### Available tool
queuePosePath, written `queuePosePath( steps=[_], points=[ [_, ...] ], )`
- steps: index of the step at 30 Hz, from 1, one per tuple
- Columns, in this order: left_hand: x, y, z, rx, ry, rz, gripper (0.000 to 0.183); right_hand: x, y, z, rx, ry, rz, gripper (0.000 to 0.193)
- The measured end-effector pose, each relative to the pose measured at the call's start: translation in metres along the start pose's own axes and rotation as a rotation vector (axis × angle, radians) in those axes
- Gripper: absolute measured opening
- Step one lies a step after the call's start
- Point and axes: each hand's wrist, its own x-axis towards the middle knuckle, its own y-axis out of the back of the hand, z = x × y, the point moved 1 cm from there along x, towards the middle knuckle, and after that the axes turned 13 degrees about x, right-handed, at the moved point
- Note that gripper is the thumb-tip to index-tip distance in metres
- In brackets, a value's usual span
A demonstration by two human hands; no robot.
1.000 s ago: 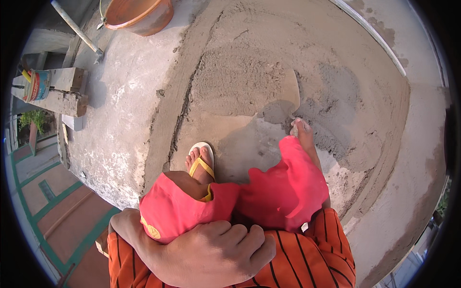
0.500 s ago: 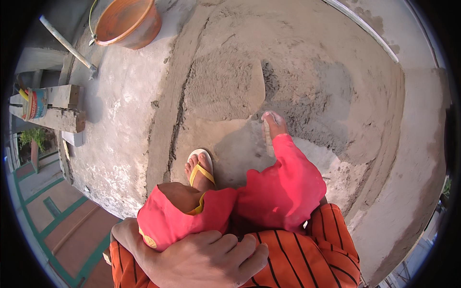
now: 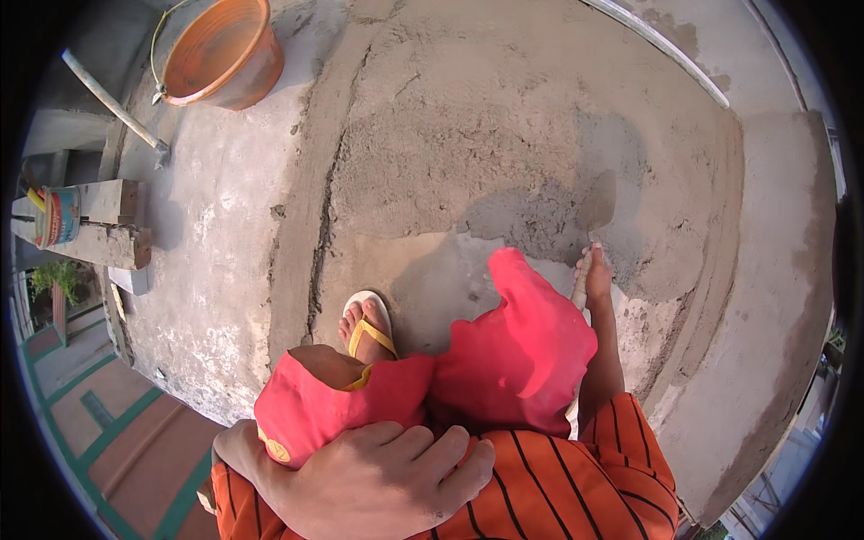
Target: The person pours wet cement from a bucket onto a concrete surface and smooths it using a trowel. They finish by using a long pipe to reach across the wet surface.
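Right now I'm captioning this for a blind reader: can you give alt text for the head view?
A crouching person's right hand holds a trowel against wet grey mortar spread on a concrete slab. The left hand rests on the knee. An orange bucket stands on the slab.

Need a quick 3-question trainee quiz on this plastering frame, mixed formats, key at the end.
1. True or false: the left hand rests on the person's own striped sleeve and holds no tool.
2. Multiple choice: what does the right hand hold against the wet mortar? A) a paint roller B) a trowel C) a hammer
3. Fill in: the orange bucket stands at the upper ____ of the picture.

Key: 1 true; 2 B; 3 left
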Motion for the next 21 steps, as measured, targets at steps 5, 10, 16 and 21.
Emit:
queuePosePath(
  steps=[5,10,16,21],
  points=[
    [0.003,0.007,-0.01,0.017,-0.048,-0.03,0.024,-0.052,-0.013,-0.037,0.03,0.0,0.023,0.038],
    [-0.011,0.006,-0.009,-0.029,-0.072,-0.02,0.026,-0.025,-0.18,-0.035,-0.135,-0.107,-0.493,0.033],
    [-0.03,0.021,0.001,-0.09,0.082,0.089,0.024,-0.032,-0.383,-0.039,-0.292,-0.14,-1.007,0.037],
    [-0.023,0.024,0.0,-0.105,0.128,0.108,0.02,0.01,-0.373,-0.052,-0.213,-0.034,-0.73,0.031]
  ],
)
